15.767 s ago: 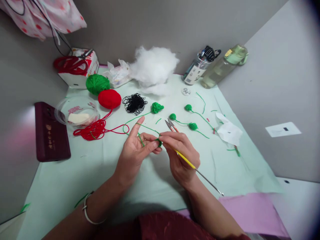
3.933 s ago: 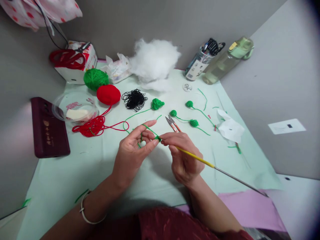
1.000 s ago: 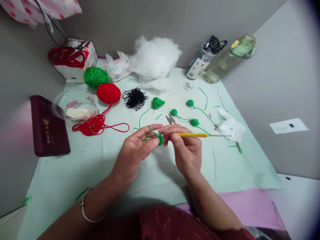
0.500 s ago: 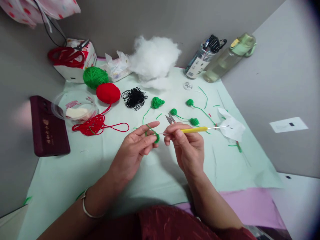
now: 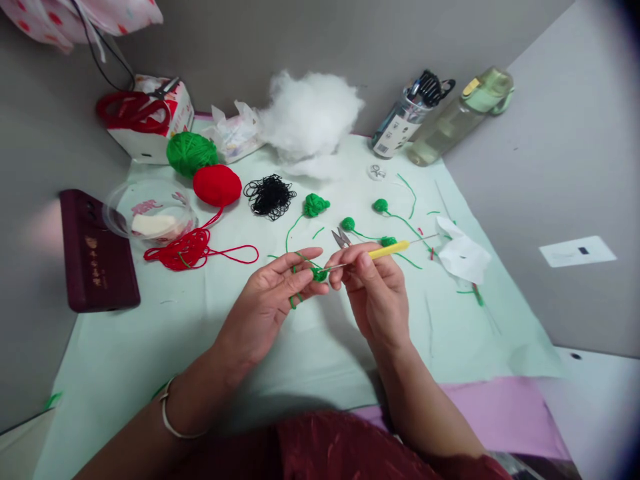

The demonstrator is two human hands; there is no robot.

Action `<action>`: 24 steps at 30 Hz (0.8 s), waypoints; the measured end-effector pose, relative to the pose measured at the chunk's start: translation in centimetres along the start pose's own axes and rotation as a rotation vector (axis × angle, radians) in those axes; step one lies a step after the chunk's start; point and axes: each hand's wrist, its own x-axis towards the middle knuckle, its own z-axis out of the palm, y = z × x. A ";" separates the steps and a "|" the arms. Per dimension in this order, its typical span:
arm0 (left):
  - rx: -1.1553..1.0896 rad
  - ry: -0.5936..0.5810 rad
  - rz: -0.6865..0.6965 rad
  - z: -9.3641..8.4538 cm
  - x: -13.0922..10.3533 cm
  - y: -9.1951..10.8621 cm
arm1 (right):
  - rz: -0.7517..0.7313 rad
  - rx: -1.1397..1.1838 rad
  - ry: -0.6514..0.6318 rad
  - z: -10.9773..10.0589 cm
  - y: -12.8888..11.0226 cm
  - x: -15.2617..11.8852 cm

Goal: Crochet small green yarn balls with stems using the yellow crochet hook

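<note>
My left hand (image 5: 280, 287) pinches a small green crochet piece (image 5: 319, 274) between thumb and fingers, with green yarn looped over the raised index finger and lower fingers. In my right hand (image 5: 373, 287) is a crochet hook (image 5: 389, 251) with a yellow grip, held like a pen. Its thin metal tip reaches left to the green piece and touches it. Just behind my right fingers lie small scissors (image 5: 342, 238), partly hidden. Beyond them rest small green crocheted balls (image 5: 381, 205) with yarn tails and a larger green crocheted lump (image 5: 315, 205).
At left are a dark red phone (image 5: 100, 253), a clear plastic tub (image 5: 150, 213), red yarn (image 5: 217, 185) and green yarn (image 5: 191, 153). Black yarn (image 5: 271, 197) and white stuffing (image 5: 315, 117) lie behind. A bottle (image 5: 460, 117) leans at back right, near white paper (image 5: 465, 253).
The hook has tilted, its rear end rising and shifting left, and its tip now sits at the green piece's upper edge. The green piece has turned, and a yarn loop shows below my left fingers.
</note>
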 end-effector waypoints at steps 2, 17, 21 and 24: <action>0.006 -0.019 0.013 0.1 0.0 0.0 | -0.024 -0.017 -0.022 -0.1 0.0 0.0; 0.355 0.159 0.287 0.0 -0.6 -0.5 | -0.701 -0.906 -0.141 -0.4 0.3 -1.6; 0.101 0.039 0.046 0.4 -0.5 -0.2 | -0.770 -0.966 -0.075 -0.4 0.7 -1.9; 0.004 0.006 -0.044 0.6 -0.4 0.3 | -0.579 -0.663 0.005 -0.2 0.4 -1.6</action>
